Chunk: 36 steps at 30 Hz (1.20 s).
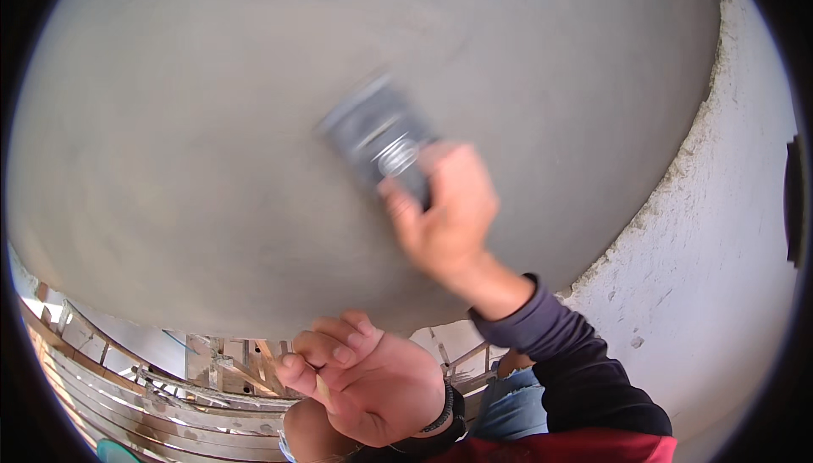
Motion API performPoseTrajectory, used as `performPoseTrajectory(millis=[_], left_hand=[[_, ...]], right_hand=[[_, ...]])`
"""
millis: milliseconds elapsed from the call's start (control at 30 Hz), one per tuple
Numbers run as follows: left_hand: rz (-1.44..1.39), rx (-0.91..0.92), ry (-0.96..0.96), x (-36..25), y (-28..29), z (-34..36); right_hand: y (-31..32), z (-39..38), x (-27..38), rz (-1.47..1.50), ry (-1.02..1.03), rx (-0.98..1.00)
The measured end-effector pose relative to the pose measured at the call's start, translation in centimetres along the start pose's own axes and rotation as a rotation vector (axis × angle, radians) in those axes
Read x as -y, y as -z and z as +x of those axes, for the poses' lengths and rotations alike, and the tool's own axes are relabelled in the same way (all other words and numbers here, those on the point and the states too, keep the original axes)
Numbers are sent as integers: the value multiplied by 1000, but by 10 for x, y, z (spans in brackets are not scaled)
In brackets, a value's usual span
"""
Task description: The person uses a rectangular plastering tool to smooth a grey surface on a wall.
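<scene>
My right hand (449, 209) grips a dark grey flat hand float (364, 120), blurred by motion, against the smooth grey plastered surface (186, 116) that fills most of the view. My left hand (364, 374) is palm up below the float, near the plaster's lower edge, its fingers loosely curled and apart. A small pale sliver shows by its thumb, too small to make out.
A rough, ragged plaster edge (669, 171) borders a white wall (703, 310) on the right. Wooden slats and framework (152, 387) lie below at the left, with a teal rounded object (116, 453) at the bottom edge. My bent legs (508, 404) show below.
</scene>
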<state>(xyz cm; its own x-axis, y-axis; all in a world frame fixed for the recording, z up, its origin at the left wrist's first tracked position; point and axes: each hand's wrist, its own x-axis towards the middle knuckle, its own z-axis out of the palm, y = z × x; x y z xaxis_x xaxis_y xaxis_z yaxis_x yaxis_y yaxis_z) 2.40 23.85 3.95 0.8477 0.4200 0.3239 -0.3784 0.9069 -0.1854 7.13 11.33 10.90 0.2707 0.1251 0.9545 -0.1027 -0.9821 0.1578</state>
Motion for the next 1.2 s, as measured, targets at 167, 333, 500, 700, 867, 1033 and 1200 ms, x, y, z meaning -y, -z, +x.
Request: performPoseTrajectory(millis=[167, 333, 500, 700, 867, 1033, 1200], left_hand=[[-29, -81, 24, 4, -1, 3], [11, -30, -42, -1, -1, 16], [-112, -44, -2, -6, -10, 1], [8, -93, -109, 1, 8, 20], [30, -79, -60, 9, 1, 16], [59, -70, -104, 6, -6, 20], [82, -86, -147, 0, -9, 11]], right_hand=[[63, 143, -115, -192, -482, -253], [-36, 54, 6, -106, -86, -33], [-86, -94, 68, 68, 309, 585], [2, 86, -25, -85, 27, -133], [36, 182, -69, -238, -347, -162], [-76, 49, 77, -16, 150, 190], [-71, -14, 70, 13, 562, 602]])
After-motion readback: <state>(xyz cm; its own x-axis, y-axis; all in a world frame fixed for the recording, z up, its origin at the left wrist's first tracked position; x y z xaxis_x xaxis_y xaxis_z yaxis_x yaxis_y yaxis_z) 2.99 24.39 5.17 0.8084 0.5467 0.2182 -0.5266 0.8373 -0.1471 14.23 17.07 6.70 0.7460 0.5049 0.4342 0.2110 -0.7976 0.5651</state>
